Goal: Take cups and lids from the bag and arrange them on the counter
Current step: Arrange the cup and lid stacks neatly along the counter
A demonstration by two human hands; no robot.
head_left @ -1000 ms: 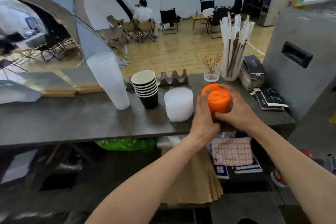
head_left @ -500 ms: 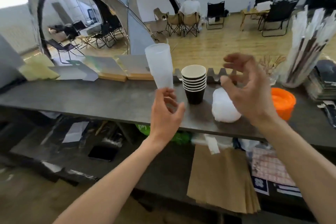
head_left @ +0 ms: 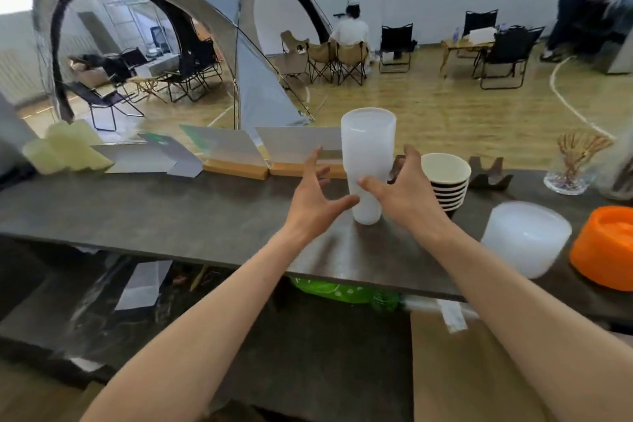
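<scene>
1. Since half a second ago, both my hands have come forward to the tall stack of clear cups, one to each side, where before they hung apart in the air above the counter.
2. My left hand is spread wide just left of the stack, thumb reaching toward its base; I cannot tell whether it touches.
3. My right hand is open wide just right of the stack, a fingertip against its lower part, gripping nothing.
4. Right of the stack stand the black paper cups, then the white lids, then the orange lids.
</scene>
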